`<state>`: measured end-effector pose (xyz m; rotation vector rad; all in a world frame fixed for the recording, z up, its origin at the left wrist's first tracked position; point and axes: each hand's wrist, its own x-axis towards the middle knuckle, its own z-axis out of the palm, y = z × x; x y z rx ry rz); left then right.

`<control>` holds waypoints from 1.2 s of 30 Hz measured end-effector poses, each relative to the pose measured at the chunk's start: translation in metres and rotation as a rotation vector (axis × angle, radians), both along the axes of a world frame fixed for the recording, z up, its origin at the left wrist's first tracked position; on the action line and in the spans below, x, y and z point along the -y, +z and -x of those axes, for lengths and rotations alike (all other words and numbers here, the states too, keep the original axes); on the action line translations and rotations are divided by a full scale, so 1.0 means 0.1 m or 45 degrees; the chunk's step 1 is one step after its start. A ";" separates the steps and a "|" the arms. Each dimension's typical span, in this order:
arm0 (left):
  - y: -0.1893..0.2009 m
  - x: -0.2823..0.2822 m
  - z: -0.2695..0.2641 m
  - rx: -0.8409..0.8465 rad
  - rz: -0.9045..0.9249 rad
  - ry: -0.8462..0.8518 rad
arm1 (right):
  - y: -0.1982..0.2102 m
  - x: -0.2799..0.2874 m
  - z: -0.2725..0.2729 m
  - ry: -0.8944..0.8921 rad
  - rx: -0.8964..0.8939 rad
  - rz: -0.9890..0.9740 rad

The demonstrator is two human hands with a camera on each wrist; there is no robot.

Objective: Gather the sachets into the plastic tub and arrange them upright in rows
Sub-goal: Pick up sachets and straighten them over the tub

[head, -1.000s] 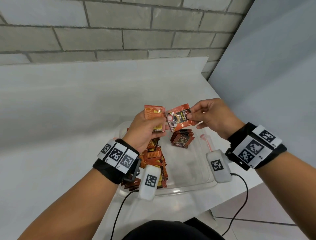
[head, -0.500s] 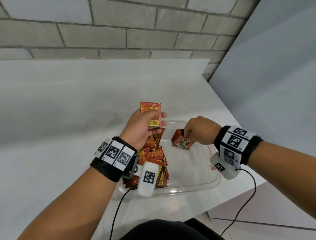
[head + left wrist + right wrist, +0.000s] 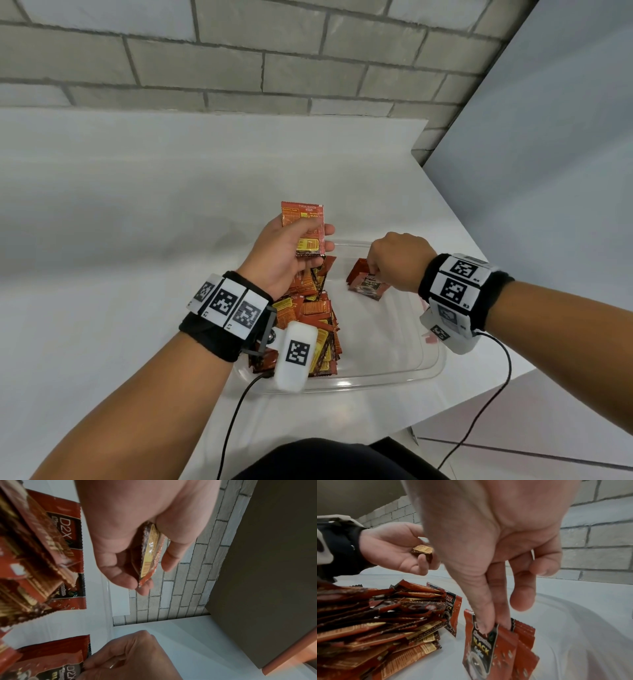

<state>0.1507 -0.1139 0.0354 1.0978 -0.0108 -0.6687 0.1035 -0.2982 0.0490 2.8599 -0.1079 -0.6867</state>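
Seating a sachet [image 3: 481, 646] at the front of a short upright row [image 3: 363, 281], the right hand [image 3: 394, 262] pinches its top edge between thumb and forefinger inside the tub [image 3: 424, 371]. One second ago this same sachet was held above the tub, passing from hand to hand; half a second ago the right hand had already dropped to the row. The transfer is thus over and the placing is nearly done, though the fingers have not let go. The row stands at about 1 o'clock in the tub, apart from the loose pile [image 3: 313, 329], which lies flat and jumbled along the tub's 9 o'clock side beneath the left wrist. The left hand [image 3: 291, 253] grips another sachet [image 3: 306, 228], back face toward the head camera, held above the pile at 11 o'clock; the left wrist view shows fingers and thumb clamped on its faces. The tub rests on the white counter [image 3: 137, 240] near its corner. Judged from the scene, all visible sachets are gathered, but only a few stand upright, so most of the arranging remains.
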 end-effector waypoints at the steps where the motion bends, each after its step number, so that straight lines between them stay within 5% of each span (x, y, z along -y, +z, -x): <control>1: 0.00 0.00 0.00 0.000 0.000 -0.001 | 0.00 -0.01 0.00 0.010 -0.006 0.018; 24: -0.01 0.06 0.08 0.017 -0.026 -0.068 | 0.01 0.13 0.11 -0.019 0.104 -0.012; 28: -0.02 0.07 0.09 -0.019 0.000 -0.091 | 0.11 0.20 0.16 -0.154 0.268 -0.243; 36: 0.03 0.16 0.22 0.055 -0.025 -0.347 | 0.35 0.02 0.32 -0.323 0.656 -1.117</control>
